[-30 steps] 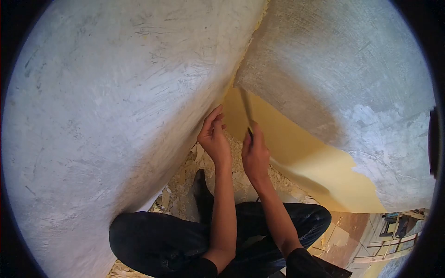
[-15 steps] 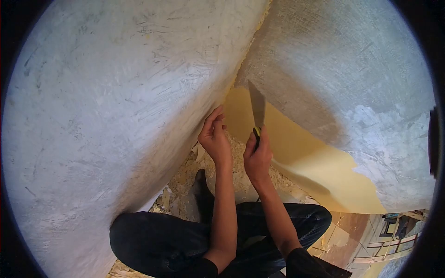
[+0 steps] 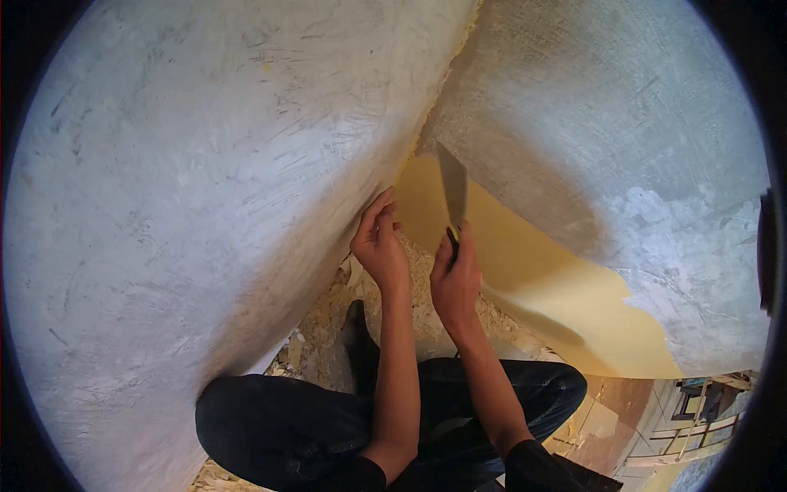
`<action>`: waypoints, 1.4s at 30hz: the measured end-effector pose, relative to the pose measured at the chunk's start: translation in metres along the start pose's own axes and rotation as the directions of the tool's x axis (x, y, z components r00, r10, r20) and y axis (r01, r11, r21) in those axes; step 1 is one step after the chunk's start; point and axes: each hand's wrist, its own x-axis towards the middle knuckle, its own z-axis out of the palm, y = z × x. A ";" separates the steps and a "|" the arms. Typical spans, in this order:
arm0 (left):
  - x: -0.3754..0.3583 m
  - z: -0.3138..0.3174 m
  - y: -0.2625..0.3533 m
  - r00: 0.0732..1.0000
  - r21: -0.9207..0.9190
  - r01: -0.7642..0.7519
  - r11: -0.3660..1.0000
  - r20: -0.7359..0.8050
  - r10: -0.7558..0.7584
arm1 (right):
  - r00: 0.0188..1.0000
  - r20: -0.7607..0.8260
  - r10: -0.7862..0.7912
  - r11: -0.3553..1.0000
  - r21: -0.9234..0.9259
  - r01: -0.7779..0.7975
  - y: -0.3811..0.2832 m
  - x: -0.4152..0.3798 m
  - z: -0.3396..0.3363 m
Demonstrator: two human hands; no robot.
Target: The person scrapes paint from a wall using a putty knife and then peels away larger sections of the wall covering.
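Observation:
My right hand grips the handle of a scraper, whose flat metal blade points up against the yellow painted strip low on the right wall. The blade tip lies at the edge where grey scraped plaster meets the yellow paint. My left hand rests with its fingers against the left grey wall near the corner, holding nothing. Both forearms reach out over my knees in dark trousers.
The two walls meet in a corner just above my hands. Yellow paint flakes litter the floor at the corner. The right wall is scraped grey above the yellow band. A dark shoe rests among the flakes. Railings show at bottom right.
The scraper blade has turned from edge-on to flat-faced and sits slightly higher against the yellow strip. My right hand shifted a little right. The left hand stayed put.

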 end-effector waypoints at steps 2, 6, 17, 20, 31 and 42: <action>0.001 0.000 -0.001 1.000 -0.005 0.014 1.000 -0.012 -0.014 | 0.997 -0.075 -0.008 0.999 0.041 0.011 0.003 0.000 0.001; 0.000 -0.001 -0.002 1.000 -0.009 -0.001 1.000 0.017 0.002 | 0.999 0.054 0.006 0.996 -0.094 -0.001 -0.001 0.010 0.003; 0.001 0.000 0.000 1.000 -0.010 0.016 1.000 -0.008 -0.016 | 0.997 -0.070 -0.017 1.000 -0.011 0.016 0.007 -0.003 0.003; -0.004 0.001 -0.003 0.999 -0.026 0.041 0.999 -0.009 -0.041 | 0.959 0.268 0.098 0.971 -0.238 -0.032 0.012 -0.001 0.005; 0.002 0.001 -0.007 1.000 -0.038 0.012 0.999 -0.020 -0.013 | 0.994 -0.100 -0.038 0.997 0.069 0.045 0.010 -0.007 0.001; 0.000 0.000 -0.001 1.000 0.011 0.027 1.000 -0.010 -0.027 | 0.928 0.340 0.154 0.950 0.205 -0.233 0.008 -0.010 -0.038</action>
